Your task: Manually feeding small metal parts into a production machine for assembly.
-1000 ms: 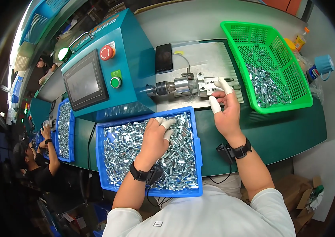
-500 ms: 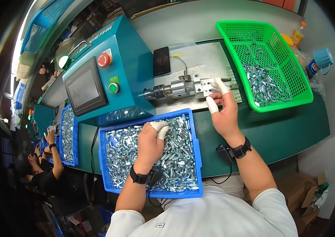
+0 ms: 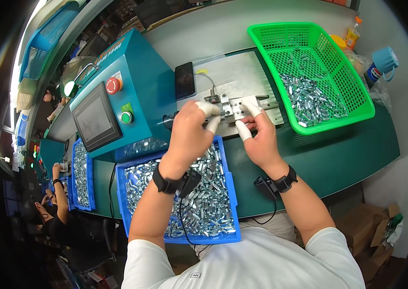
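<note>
We see the metal fixture (image 3: 235,108) on a metal plate (image 3: 247,67), R of the teal machine (image 3: 141,72). Our L hand (image 3: 192,132) is at the fixture w/ fingertips near each other; if this grip holds a part, we can't tell. Our R hand (image 3: 261,142) has thumb and forefinger apart at the block end; hold or only touch, also unclear.

In the way: L hand hides some of the fixture, L forearm covers some of the blue tray (image 3: 231,192) w/ small metal parts (image 3: 209,212). Phone (image 3: 184,80) lies beside the machine. Farther R on the tabletop (image 3: 305,159): green basket (image 3: 335,124) w/ similar parts.

Lettering is on the machine top; the shirt (image 3: 242,265) bears a small square mark.
</note>
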`<state>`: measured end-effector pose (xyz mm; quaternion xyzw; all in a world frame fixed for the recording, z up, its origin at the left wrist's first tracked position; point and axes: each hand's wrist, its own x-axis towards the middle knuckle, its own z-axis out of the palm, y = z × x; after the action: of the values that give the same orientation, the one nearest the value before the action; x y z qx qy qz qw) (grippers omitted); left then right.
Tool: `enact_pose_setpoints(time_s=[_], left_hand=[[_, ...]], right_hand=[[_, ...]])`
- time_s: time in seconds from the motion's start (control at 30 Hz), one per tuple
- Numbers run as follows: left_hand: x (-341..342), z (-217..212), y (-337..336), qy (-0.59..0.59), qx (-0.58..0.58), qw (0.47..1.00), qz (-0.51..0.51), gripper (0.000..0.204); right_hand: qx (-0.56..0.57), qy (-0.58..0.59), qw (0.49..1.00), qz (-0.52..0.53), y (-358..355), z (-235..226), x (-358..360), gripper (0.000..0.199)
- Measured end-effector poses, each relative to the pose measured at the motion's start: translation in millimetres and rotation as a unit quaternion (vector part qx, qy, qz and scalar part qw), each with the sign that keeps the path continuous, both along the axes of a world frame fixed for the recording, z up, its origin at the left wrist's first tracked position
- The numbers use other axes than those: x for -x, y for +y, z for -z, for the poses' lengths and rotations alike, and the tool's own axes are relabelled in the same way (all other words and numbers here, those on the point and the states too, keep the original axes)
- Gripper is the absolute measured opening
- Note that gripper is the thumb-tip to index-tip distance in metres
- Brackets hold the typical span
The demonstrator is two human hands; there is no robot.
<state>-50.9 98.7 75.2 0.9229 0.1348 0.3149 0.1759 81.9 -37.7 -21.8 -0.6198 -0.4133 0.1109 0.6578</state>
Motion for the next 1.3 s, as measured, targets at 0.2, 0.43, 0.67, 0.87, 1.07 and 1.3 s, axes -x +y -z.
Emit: enact_pose_setpoints(time_s=[0.2,0.43,0.67,0.87,1.07,1.3], left_hand=[[-27,13,28,0.045,-0.036,0.998,0.031,0.025],[-30,17,32,0.068,-0.004,0.997,0.036,0.03],[-30,19,30,0.04,0.007,0.998,0.04,0.028],[-24,15,30,0.071,-0.044,0.995,0.05,0.025],[5,-1,-5,-0.03,-0.064,0.996,0.062,0.025],[90,21,-49,0.069,0.055,0.995,0.04,0.028]], right_hand=[[-0.004,0.014,1.0,-0.003,0,-3,1,0.054],[0.006,-0.012,1.0,-0.015,-3,-9,0,0.054],[0.019,0.024,0.999,-0.036,-2,-7,2,0.058],[0.055,0.178,0.973,-0.139,-1,-7,3,0.067],[0.068,0.236,0.943,-0.226,-2,-7,-6,0.075],[0.096,0.241,0.92,-0.294,0,-18,-11,0.084]])
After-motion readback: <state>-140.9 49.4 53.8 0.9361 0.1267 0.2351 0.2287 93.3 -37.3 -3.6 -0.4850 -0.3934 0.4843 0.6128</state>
